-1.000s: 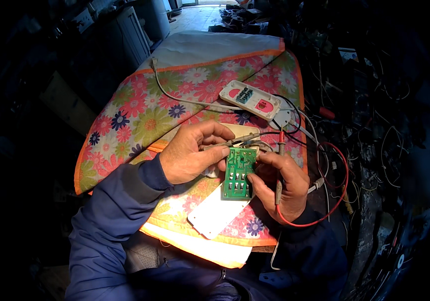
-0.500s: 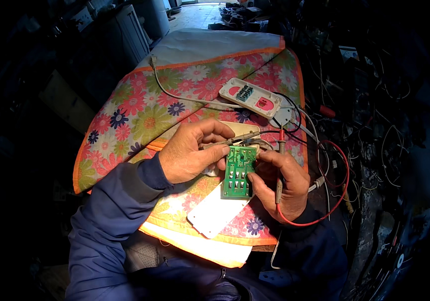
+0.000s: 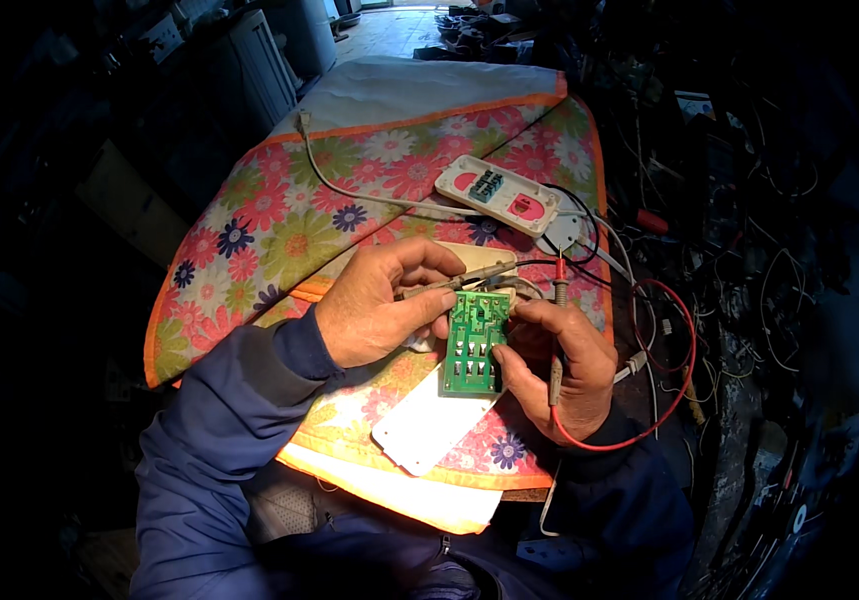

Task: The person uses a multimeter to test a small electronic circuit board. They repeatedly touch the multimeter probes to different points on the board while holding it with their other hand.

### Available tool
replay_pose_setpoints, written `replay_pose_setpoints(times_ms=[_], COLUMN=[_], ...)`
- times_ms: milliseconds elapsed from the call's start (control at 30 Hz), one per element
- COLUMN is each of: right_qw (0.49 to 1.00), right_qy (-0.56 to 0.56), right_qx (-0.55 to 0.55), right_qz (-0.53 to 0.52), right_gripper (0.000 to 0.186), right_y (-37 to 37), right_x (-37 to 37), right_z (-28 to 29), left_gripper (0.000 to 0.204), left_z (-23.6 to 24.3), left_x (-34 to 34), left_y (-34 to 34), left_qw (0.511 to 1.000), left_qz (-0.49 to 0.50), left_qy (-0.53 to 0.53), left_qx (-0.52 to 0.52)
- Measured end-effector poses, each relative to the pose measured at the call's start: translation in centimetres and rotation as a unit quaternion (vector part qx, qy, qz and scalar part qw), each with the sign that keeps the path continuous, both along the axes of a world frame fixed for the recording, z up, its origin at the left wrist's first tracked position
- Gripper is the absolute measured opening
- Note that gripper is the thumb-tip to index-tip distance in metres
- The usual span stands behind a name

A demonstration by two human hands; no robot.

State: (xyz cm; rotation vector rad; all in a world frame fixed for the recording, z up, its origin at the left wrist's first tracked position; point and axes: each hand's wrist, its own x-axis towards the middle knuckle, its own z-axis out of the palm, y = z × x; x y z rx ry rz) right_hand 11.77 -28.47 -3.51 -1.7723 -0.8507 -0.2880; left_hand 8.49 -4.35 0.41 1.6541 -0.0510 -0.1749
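My left hand (image 3: 374, 310) is closed on a dark-wired test probe (image 3: 481, 275) and grips the top left of a green circuit board (image 3: 474, 340). My right hand (image 3: 574, 375) holds the board's right edge, with a red-tipped probe (image 3: 560, 285) upright between its fingers, point upward. Beneath the board lie a white plastic casing panel (image 3: 414, 435) and a cream housing (image 3: 469, 253) with wires, partly hidden. An open white casing (image 3: 497, 185) with red inserts and a blue-green part lies beyond them on the flowered padded cloth (image 3: 299, 240).
A pale cable (image 3: 349, 192) with a connector crosses the cloth. Looped red and white wires run down the right side. Dark, cluttered objects (image 3: 749, 300) crowd the right; cabinets (image 3: 264, 70) and a pale floor (image 3: 379, 35) lie at the back.
The view has shifted very slightly, and the board sits marginally higher and further left in the picture. Both hands keep the same hold on board and probes.
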Motion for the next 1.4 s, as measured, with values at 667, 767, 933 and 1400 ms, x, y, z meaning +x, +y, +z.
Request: replay_pose_setpoints(times_ms=[667,767,933,1400], right_qw=[0.999,1.0,1.0,0.999], right_qy=[0.018,0.007,-0.003,0.018], right_qx=[0.03,0.029,0.031,0.03], right_qz=[-0.004,-0.004,-0.004,-0.005], right_gripper=[0.038,0.038,0.038,0.04], right_y=[-0.2,-0.1,0.1,0.1], right_x=[-0.2,-0.2,-0.1,0.0], right_z=[-0.5,-0.4,-0.3,-0.9], left_gripper=[0.032,0.031,0.031,0.027], left_z=[-1.0,-1.2,-1.6,-1.4], left_x=[0.1,0.1,0.3,0.2], left_y=[0.2,0.2,0.3,-0.4], left_qw=[0.998,0.997,0.999,0.996], left_qz=[-0.01,-0.006,0.001,0.024], left_qy=[-0.047,-0.056,-0.045,-0.069], left_qx=[-0.034,-0.055,-0.029,0.041])
